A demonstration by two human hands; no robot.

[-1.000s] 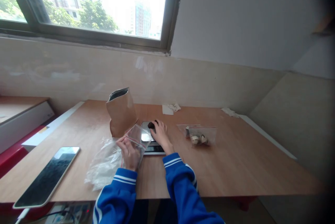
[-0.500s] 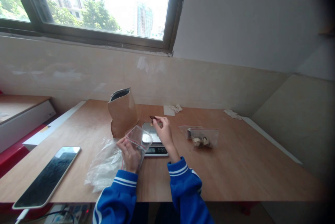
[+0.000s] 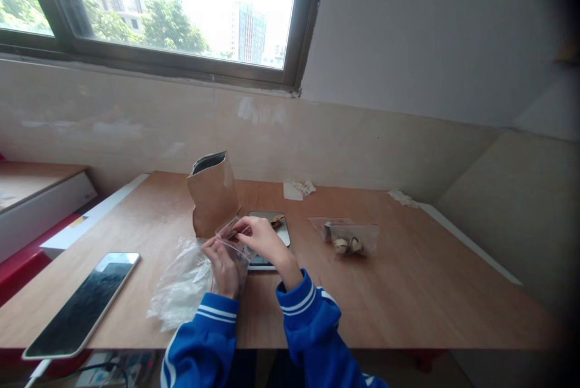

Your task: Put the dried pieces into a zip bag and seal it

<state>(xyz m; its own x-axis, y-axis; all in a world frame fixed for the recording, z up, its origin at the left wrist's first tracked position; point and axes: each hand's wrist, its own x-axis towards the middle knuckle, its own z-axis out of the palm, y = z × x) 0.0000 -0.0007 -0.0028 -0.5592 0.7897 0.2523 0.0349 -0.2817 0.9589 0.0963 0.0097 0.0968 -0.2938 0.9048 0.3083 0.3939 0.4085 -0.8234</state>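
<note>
My left hand (image 3: 223, 264) is closed on a clear zip bag (image 3: 245, 253) with a red seal line, holding it up with its mouth open. Over that mouth, my right hand (image 3: 260, 239) pinches a small dark piece, seemingly a dried mushroom (image 3: 232, 233), partly hidden by fingers and film. Behind my right hand lies a kitchen scale (image 3: 283, 236), its display mostly covered. On its plate rests another brown dried mushroom piece (image 3: 276, 220). To the right, a filled zip bag (image 3: 369, 237) with pale and dark dried mushrooms (image 3: 348, 246) overlaps a second such bag (image 3: 317, 222).
An open brown paper bag (image 3: 214, 197) stands behind my left hand. Crumpled clear plastic bags (image 3: 176, 285) lie left of it. A phone (image 3: 84, 303) with a cable sits at the table's left edge. Paper scraps (image 3: 296, 190) lie along the wall.
My right hand has moved left and down from above the scale to the zip bag's mouth, carrying the dark piece. The mushroom piece on the scale now shows. My left hand stays nearly still.
</note>
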